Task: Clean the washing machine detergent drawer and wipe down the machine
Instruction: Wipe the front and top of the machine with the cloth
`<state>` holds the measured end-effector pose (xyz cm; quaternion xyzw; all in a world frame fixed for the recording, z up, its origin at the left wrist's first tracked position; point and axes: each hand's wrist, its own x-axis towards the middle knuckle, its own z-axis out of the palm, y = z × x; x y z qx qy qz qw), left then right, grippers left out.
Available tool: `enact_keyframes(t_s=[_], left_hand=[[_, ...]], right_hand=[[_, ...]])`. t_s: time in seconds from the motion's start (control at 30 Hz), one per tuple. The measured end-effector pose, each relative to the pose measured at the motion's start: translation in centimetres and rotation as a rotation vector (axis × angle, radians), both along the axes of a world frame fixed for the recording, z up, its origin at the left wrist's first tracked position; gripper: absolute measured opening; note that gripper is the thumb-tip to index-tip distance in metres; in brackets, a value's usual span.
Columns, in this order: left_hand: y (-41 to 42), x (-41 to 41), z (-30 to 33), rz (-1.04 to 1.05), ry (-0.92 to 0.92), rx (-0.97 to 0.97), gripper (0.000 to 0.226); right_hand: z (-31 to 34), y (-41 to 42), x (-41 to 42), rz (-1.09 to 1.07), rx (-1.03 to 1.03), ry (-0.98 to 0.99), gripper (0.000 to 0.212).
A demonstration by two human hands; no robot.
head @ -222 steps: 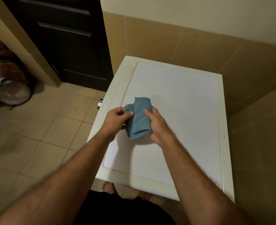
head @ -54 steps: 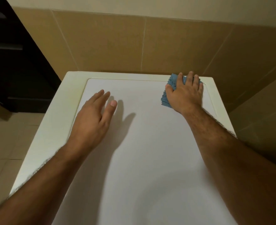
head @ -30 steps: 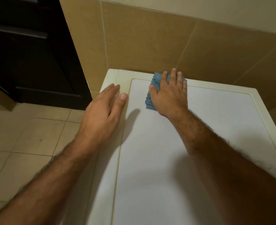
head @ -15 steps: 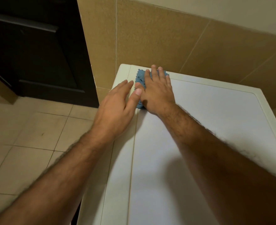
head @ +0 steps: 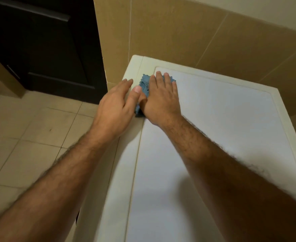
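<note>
Our left hand [head: 116, 109] lies flat, fingers spread, at the washing machine's [head: 222, 137] far-left rim. Our right hand [head: 161, 100] presses the blue cloth [head: 143, 84] flat beside it; the top stays clear rightward, near the tiled wall [head: 178, 32].

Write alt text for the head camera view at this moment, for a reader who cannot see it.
A person's right hand presses a folded blue microfibre cloth flat on the far left corner of a white washing machine top. The open left hand rests beside it on the cream rim. Tan wall tiles and a dark door stand behind.
</note>
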<state>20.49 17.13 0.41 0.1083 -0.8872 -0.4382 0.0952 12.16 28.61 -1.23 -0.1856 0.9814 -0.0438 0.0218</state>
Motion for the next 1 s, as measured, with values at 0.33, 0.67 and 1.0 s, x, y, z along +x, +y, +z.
enact_keyframes(t_s=[0.33, 0.67, 1.0], left_hand=[[1.1, 5.8, 0.7, 0.100, 0.048, 0.035, 0.043], [2.2, 14.3, 1.2, 0.349, -0.031, 0.107, 0.029], [5.1, 20.6, 2.6, 0.488, -0.064, 0.190, 0.028]], right_hand=[[-0.7, 0.9, 6.1, 0.065, 0.024, 0.068, 0.077], [-0.8, 2.5, 13.5, 0.199, 0.006, 0.075, 0.073], [-0.3, 4.9, 22.3, 0.392, -0.013, 0.014, 0.072]])
